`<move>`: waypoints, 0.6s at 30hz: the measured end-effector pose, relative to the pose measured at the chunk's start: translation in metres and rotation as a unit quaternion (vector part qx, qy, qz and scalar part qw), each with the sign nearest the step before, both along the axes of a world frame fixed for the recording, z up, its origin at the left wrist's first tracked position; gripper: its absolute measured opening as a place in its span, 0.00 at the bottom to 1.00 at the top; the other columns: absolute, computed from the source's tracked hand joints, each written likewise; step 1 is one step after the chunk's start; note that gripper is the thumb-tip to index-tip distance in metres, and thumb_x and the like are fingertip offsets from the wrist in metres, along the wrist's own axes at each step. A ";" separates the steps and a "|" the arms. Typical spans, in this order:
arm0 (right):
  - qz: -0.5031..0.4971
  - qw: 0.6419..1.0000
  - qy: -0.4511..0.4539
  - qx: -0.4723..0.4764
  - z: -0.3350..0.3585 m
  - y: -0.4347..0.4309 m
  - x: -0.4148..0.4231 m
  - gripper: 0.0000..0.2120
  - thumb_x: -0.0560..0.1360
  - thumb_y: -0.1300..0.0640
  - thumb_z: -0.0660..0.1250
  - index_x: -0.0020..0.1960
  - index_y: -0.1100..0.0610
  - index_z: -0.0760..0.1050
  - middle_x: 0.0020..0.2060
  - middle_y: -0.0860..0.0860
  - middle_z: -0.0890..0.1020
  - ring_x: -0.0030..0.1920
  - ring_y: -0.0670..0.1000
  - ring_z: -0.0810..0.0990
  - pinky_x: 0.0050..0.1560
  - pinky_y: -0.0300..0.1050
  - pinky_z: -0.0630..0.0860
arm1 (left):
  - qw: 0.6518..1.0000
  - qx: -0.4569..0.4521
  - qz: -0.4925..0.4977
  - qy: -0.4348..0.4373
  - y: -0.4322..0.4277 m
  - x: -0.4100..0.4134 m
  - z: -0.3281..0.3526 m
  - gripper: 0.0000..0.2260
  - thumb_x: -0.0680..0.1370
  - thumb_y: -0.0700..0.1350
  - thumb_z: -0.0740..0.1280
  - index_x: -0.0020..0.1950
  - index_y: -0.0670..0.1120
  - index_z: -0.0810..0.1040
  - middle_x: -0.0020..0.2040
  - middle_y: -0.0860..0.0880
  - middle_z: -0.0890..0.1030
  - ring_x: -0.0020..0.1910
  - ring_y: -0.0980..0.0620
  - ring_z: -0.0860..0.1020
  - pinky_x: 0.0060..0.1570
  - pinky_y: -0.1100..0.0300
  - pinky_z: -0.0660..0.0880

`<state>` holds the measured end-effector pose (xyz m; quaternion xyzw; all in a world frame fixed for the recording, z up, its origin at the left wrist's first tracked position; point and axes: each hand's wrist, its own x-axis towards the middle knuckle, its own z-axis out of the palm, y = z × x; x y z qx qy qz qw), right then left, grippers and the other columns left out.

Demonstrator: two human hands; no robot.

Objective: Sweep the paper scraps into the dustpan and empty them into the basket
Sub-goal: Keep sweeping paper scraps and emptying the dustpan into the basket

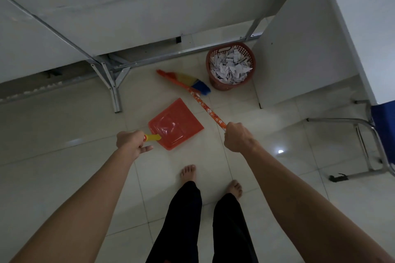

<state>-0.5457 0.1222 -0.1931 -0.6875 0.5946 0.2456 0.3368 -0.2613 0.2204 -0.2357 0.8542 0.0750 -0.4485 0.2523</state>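
Paper scraps (229,66) fill the basket (222,86) to its rim. It stands on the floor (64,156) at the far right, tucked between a metal table frame (111,74) and a white panel. We see no loose scraps on the tiles around it, and the red dustpan (176,125) looks bare inside.

The left hand (132,142) has its thumb and fingers curled round the dustpan's yellow handle, with one finger poking out loosely below it. The pan sits low and nearly flat, near and left of the basket. We cannot tell whether it touches the floor.

The right hand (237,136) is a closed fist round the top of the broom (205,105). The broom's flowered stick slants away to the far left, past the dustpan's right corner. Its bristles rest on the tiles just beside the basket's left side. Two bare feet (188,174) stand close behind, well apart from both tools.

We judge that the sweeping and emptying are done, or very nearly so, since the paper is in the basket and the pan holds nothing. What remains, as we read it, is a check for strays under the table frame or behind the basket, places this view partly hides. If any turn up, the next move calls for setting the pan's lip flat on the tiles and drawing the bristles toward it in short strokes. If not, both tools can be put down.
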 end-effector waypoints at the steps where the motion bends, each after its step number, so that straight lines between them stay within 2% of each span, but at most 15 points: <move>1: 0.001 1.000 -0.003 0.007 0.002 0.001 0.000 0.07 0.77 0.63 0.62 0.54 0.63 0.73 0.37 0.52 0.72 0.33 0.51 0.73 0.27 0.39 0.65 | 1.000 0.001 0.000 0.000 -0.001 0.001 -0.002 0.10 0.71 0.25 0.61 0.48 0.35 0.74 0.33 0.45 0.68 0.27 0.51 0.66 0.20 0.57 0.76; 5: -0.012 0.999 -0.019 0.028 0.023 0.024 -0.006 0.01 0.77 0.63 0.62 0.49 0.60 0.70 0.37 0.52 0.73 0.32 0.49 0.73 0.27 0.38 0.66 | 0.999 0.026 -0.029 0.020 -0.002 0.002 -0.012 0.07 0.72 0.28 0.62 0.48 0.36 0.74 0.32 0.45 0.68 0.27 0.52 0.66 0.20 0.56 0.76; 7: -0.026 0.999 -0.025 0.030 0.035 0.049 -0.016 0.03 0.79 0.61 0.61 0.48 0.61 0.71 0.40 0.55 0.76 0.34 0.54 0.76 0.29 0.40 0.67 | 0.996 0.041 -0.055 0.050 -0.001 0.001 -0.014 0.04 0.74 0.32 0.63 0.45 0.39 0.74 0.31 0.46 0.68 0.26 0.53 0.64 0.21 0.57 0.76; 9: -0.037 0.998 -0.032 0.037 0.040 0.076 -0.030 0.10 0.80 0.57 0.60 0.50 0.63 0.75 0.45 0.59 0.80 0.38 0.59 0.78 0.33 0.42 0.69 | 0.995 0.047 -0.053 0.074 -0.002 0.002 -0.011 0.04 0.75 0.34 0.62 0.44 0.41 0.73 0.31 0.45 0.69 0.26 0.53 0.65 0.22 0.56 0.76; 12: -0.047 0.997 -0.041 0.044 0.044 0.104 -0.046 0.11 0.80 0.54 0.59 0.46 0.60 0.75 0.43 0.59 0.81 0.35 0.56 0.78 0.30 0.45 0.73 | 0.992 0.048 -0.015 0.111 -0.002 0.010 -0.014 0.04 0.76 0.37 0.58 0.48 0.41 0.72 0.34 0.44 0.70 0.25 0.52 0.67 0.21 0.55 0.77; 14: -0.056 0.997 -0.048 0.029 0.045 0.114 -0.047 0.10 0.81 0.54 0.59 0.45 0.59 0.73 0.40 0.57 0.80 0.34 0.56 0.78 0.29 0.43 0.72 | 0.987 0.057 -0.007 0.152 0.000 0.016 -0.017 0.06 0.79 0.40 0.57 0.53 0.40 0.71 0.35 0.43 0.70 0.21 0.53 0.69 0.19 0.59 0.75; 16: -0.070 0.996 -0.055 0.009 0.046 0.120 -0.041 0.10 0.81 0.55 0.58 0.45 0.59 0.72 0.40 0.57 0.79 0.33 0.55 0.75 0.28 0.42 0.68 | 0.980 0.056 0.001 0.193 0.002 0.017 -0.018 0.07 0.82 0.40 0.54 0.52 0.37 0.68 0.35 0.43 0.69 0.15 0.54 0.67 0.16 0.67 0.69; 18: -0.097 0.994 -0.060 -0.004 0.045 0.123 -0.033 0.10 0.81 0.55 0.58 0.48 0.61 0.74 0.42 0.59 0.79 0.33 0.55 0.73 0.30 0.43 0.67 | 0.972 0.032 0.020 0.230 0.004 0.011 -0.011 0.07 0.82 0.37 0.52 0.48 0.37 0.67 0.30 0.43 0.69 0.13 0.57 0.65 0.15 0.71 0.64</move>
